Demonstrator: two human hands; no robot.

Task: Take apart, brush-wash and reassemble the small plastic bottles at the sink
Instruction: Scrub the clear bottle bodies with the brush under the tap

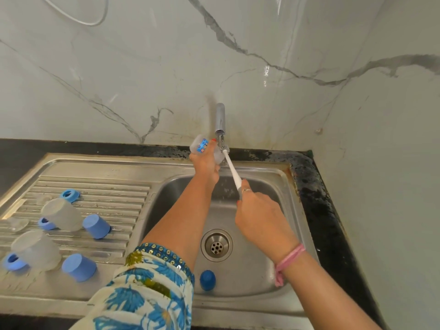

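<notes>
A stainless steel sink [273, 277] with a ribbed drainboard [100, 198] on its left is set into a dark tabletop [326, 210] below a marble-patterned wall [142, 67]. On the drainboard lie two clear bottle bodies [63, 214] [35, 250] on their sides, two blue caps [96, 226] [79, 267], and three blue collar rings [69, 195] [46, 223] [14, 261]; a darker blue cap [207, 279] sits in the basin near the drain [216, 245]. The left hand [206, 163] is raised under the faucet [220, 119], its fingers curled round a small clear plastic bottle [202, 147] with a blue printed label, tilted with its mouth to the right. The right hand [259, 215] grips the white handle of a bottle brush [232, 169], fingers clenched round it, the bristled head just at the bottle's mouth beneath the spout.
</notes>
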